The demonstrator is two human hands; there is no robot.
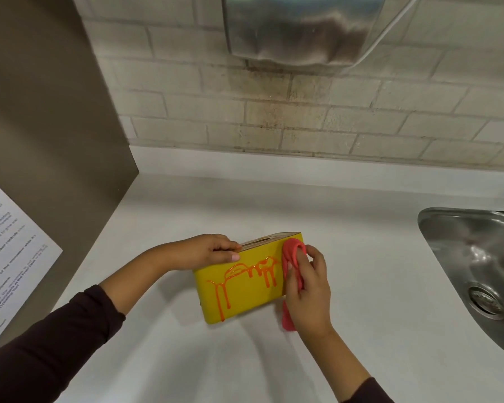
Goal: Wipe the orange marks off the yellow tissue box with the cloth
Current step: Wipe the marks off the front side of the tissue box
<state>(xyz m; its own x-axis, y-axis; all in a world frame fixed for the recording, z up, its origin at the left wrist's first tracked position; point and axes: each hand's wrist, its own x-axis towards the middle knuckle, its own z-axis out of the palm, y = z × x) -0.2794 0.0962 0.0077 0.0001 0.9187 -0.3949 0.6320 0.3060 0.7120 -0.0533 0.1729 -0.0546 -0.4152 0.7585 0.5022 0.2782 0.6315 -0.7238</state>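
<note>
Yellow box [245, 289] gripped at its top by your left hand [213, 250]; right hand [309, 289] clamps the cloth [293, 257] against its right end; orange marks [245, 274] streak the near face.

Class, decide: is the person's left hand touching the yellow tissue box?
Touching. The head view shows the left hand gripping the tissue box at its top edge, thumb flat against the yellow front.

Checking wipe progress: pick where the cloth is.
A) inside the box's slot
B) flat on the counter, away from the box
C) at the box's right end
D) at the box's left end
C: the right hand holds the cloth against the right end of the box, with the orange marks to its left.
</note>
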